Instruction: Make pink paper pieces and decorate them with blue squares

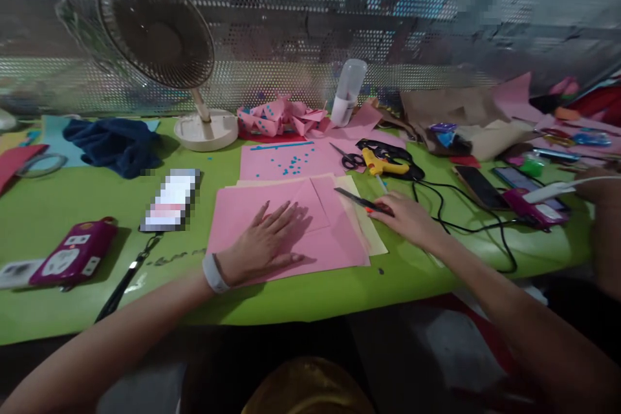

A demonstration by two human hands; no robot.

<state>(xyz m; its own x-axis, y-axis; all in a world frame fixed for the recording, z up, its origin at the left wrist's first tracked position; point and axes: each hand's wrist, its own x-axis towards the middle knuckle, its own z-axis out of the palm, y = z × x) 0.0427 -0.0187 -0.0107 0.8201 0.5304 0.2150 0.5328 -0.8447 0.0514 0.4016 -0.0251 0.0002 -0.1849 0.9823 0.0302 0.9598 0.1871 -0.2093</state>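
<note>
My left hand (pixel 266 242) lies flat with fingers spread on a stack of pink paper (pixel 233 217). Partly beneath its fingertips, a smaller pink piece with straight, slanting edges (pixel 315 210) rests on the stack. Just right of the paper, my right hand (pixel 405 217) is closed around the handle of a pair of scissors (pixel 356 197) with dark blades and an orange patch. The blades point left over the paper's edge, and the fingers hide most of the handle. Cream sheets (pixel 371 233) stick out from under the pink ones.
Behind the stack are blue dots on pink paper (pixel 252 162), black scissors (pixel 350 158) and a yellow glue gun (pixel 383 165). A fan (pixel 206 129), a phone (pixel 172 200) and a purple power strip (pixel 80 252) stand left. Cables (pixel 466 229) and another person's arm (pixel 604 226) are right.
</note>
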